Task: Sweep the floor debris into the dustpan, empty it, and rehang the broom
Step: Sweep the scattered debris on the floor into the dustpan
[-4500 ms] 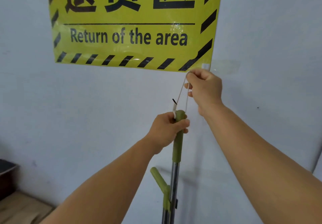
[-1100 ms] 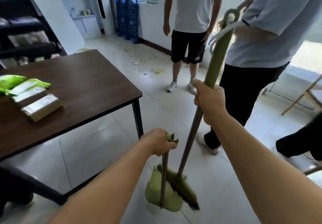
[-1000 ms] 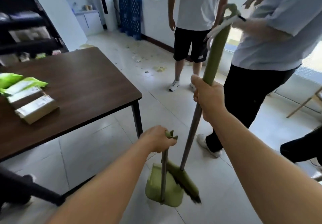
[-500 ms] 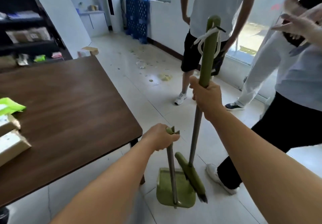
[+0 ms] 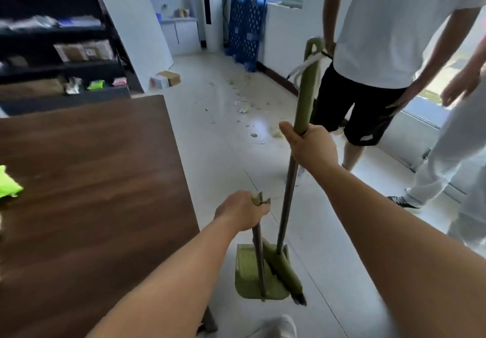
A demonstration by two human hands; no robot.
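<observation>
My right hand [image 5: 310,147] grips the broom [image 5: 305,93] where its green sleeve meets the metal pole; a white cord loop hangs near the top. My left hand [image 5: 240,212] grips the top of the green dustpan's [image 5: 247,277] upright handle. The pan hangs low over the tiles with the green broom head [image 5: 282,269] lying in it, dark bristles past its front edge. Debris [image 5: 246,106], small pale scraps, is scattered on the floor ahead, toward the far wall.
A brown table [image 5: 92,180] fills the left side, a green packet [image 5: 8,184] on it. Dark shelves [image 5: 57,48] stand behind. A person in black shorts [image 5: 368,111] and another in pale trousers [image 5: 447,164] stand right. Blue crates [image 5: 246,26] lean under the window; boxes [image 5: 165,78] lie on the floor.
I have left the wall sign, carrying broom and dustpan into the room. In the last second my view moved forward along the table; the debris is nearer, and the people shifted right.
</observation>
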